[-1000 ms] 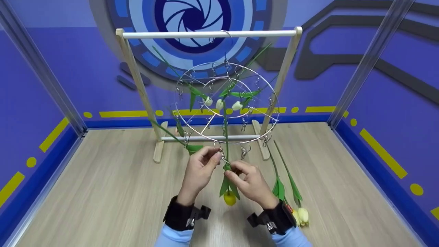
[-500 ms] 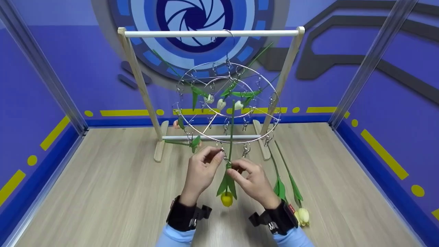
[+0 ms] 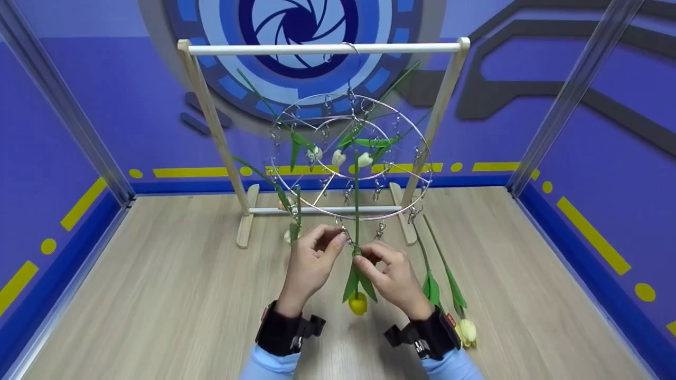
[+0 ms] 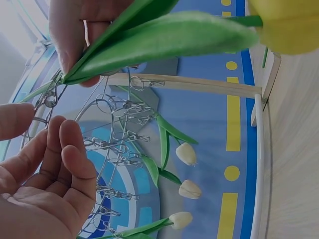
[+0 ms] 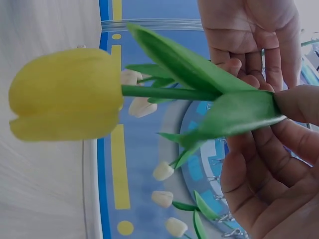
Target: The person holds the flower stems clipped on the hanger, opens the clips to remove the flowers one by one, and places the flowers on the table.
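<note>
A yellow tulip (image 3: 357, 304) hangs head down at the front of a round metal clip hanger (image 3: 315, 205). My right hand (image 3: 391, 272) pinches it between thumb and fingers where the leaves (image 5: 239, 109) meet the stem. With thumb and forefinger, my left hand (image 3: 312, 258) holds a small metal clip (image 4: 51, 98) on the hanger's front edge. The clip's end is right by the tulip's stem; whether it grips the stem is hard to tell. Several white tulips (image 4: 186, 154) hang from clips farther back.
A wooden rack (image 3: 190, 79) carries the hanger on its white top bar (image 3: 253, 50). More clipped flowers (image 3: 296, 211) dangle at the left front. Pale yellow tulips (image 3: 467, 332) lie on the table (image 3: 158, 295) beside my right wrist. Blue panels (image 3: 597, 174) enclose the back and sides.
The yellow tulip's head swings slightly left, then right. Flowers clipped at the left front turn and sway. Both hands keep their holds and shift slightly right.
</note>
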Tool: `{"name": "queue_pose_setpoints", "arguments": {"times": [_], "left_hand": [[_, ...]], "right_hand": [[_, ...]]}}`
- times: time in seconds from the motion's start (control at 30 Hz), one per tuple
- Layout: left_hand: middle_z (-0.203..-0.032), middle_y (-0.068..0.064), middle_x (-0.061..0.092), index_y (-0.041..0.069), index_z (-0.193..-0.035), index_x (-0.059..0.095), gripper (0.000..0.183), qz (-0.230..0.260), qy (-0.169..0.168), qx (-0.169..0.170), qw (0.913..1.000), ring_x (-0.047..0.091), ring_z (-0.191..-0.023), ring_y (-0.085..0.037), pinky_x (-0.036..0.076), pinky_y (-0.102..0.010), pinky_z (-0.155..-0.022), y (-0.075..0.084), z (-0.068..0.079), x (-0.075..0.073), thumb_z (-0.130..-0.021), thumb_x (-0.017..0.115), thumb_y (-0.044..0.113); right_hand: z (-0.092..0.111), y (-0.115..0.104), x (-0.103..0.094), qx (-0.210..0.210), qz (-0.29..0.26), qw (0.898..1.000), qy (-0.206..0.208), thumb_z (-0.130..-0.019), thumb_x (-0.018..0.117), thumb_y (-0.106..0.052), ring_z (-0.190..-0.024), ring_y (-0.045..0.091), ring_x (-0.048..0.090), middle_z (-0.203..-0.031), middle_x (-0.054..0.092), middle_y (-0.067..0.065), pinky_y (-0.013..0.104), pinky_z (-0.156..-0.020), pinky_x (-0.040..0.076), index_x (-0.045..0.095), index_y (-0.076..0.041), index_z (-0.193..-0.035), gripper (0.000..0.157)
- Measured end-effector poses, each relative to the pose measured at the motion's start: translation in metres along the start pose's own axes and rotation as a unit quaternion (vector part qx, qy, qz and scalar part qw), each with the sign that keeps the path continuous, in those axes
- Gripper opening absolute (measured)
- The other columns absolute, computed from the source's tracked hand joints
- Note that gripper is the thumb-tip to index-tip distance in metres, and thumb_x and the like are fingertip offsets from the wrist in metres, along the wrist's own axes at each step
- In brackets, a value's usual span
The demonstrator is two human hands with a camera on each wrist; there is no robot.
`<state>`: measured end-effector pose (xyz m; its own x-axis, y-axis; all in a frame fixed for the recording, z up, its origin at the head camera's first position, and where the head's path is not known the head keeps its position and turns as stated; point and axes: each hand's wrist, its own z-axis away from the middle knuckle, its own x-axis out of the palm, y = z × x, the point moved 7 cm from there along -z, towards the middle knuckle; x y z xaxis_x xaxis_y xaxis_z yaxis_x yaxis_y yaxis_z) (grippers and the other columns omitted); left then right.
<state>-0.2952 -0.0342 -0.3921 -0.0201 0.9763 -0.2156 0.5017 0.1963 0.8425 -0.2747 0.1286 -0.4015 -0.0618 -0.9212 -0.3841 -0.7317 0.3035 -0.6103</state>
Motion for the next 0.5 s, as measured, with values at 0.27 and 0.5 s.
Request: {"name": "queue_pose_setpoints", "arguments": {"times": [0.27, 0.5], "left_hand": [[-0.095, -0.006, 0.073, 0.003, -0.107, 0.074, 0.016, -0.002, -0.003, 0.015, 0.9999, 0.061, -0.078, -0.013, 0.048, -0.022, -0.065, 0.0014, 0.0002, -0.0001, -0.1, 0.07, 0.017], [-0.091, -0.005, 0.072, 0.003, -0.104, 0.075, 0.013, 0.015, 0.01, 0.025, 0.9995, 0.06, -0.074, -0.012, 0.047, -0.022, -0.064, 0.0007, 0.0002, 0.0011, -0.099, 0.071, 0.015]], "right_hand": [[0.0004, 0.0049, -0.002, 0.016, -0.004, 1.0, -0.007, -0.097, 0.068, -0.003, -0.076, 0.012, 0.061, -0.086, 0.069, 0.004, 0.024, -0.069, 0.053, 0.072, 0.002, -0.096, 0.006], [0.0012, 0.0046, -0.002, 0.037, 0.007, 0.999, -0.013, -0.096, 0.069, -0.001, -0.078, 0.011, 0.06, -0.087, 0.066, -0.001, 0.024, -0.068, 0.051, 0.07, -0.005, -0.095, 0.004]]}}
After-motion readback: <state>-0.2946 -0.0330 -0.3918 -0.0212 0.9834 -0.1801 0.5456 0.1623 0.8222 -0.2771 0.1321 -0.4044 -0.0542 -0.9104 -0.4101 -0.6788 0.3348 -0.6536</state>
